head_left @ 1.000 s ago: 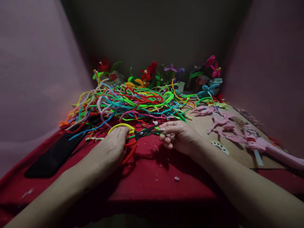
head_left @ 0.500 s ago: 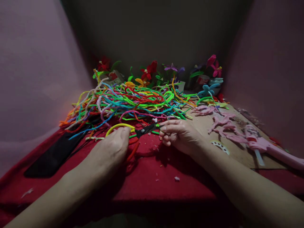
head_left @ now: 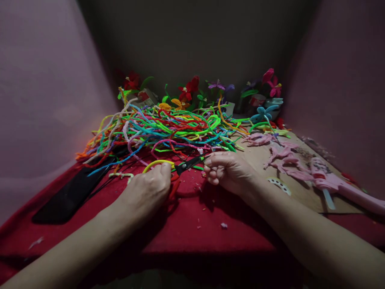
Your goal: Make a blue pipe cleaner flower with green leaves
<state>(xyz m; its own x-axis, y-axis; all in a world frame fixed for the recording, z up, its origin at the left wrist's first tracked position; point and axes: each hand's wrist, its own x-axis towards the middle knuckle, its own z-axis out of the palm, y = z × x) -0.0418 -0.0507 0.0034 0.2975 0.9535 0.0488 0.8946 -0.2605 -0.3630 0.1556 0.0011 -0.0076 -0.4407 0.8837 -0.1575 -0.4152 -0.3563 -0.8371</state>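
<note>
My left hand (head_left: 153, 182) is closed around the handles of a pair of scissors (head_left: 187, 165) with one yellow and one red handle. The dark blades point right and reach the fingertips of my right hand (head_left: 224, 166). That hand pinches a small green piece of pipe cleaner (head_left: 202, 158), mostly hidden by the fingers and blades. A small white tuft (head_left: 200, 151) shows just above the blades; what it is attached to is unclear. Behind both hands lies a large tangled heap of coloured pipe cleaners (head_left: 177, 128).
A black flat object (head_left: 66, 196) lies left on the red cloth (head_left: 192, 237). To the right, a board (head_left: 303, 196) carries pink fuzzy pieces (head_left: 288, 162), a white holed piece (head_left: 279, 186) and a pink glue gun (head_left: 333, 182). Fuzzy flowers (head_left: 189, 89) line the back.
My left hand and the scissors have shifted slightly right, so the blades reach farther over the right fingertips. The handles have come closer together. My right hand is nearly still.
</note>
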